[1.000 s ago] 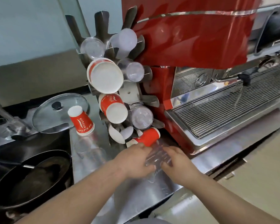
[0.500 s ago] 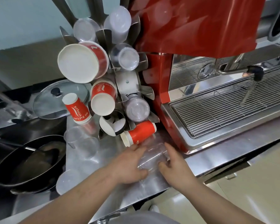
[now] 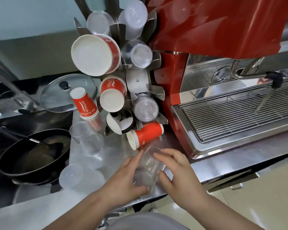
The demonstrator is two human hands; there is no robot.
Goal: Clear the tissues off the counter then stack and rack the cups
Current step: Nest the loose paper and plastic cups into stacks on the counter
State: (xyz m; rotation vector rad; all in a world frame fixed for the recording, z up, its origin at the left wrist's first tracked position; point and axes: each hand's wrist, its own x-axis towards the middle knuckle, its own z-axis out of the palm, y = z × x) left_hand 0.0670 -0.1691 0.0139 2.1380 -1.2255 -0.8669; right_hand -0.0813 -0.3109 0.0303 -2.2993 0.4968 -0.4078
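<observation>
A red espresso machine (image 3: pixel 223 22) stands at the right, its steel drip grate (image 3: pixel 239 120) in front. A glass pot lid (image 3: pixel 63 95) lies behind a black frying pan (image 3: pixel 23 156) at the left.

Bare counter (image 3: pixel 223 163) lies open at three o'clock of the hands, along the front of the red espresso machine (image 3: pixel 206 30). At twelve o'clock the cup rack (image 3: pixel 136 80) and a toppled red paper cup (image 3: pixel 145 136) block passage; clear cups (image 3: pixel 86 138) crowd ten o'clock.

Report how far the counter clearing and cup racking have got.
Done: no tissues visible on the counter; the rack already holds several stacks. In hand: left hand and right hand grip clear cups. Left: loose clear cups, two red cups.
</observation>
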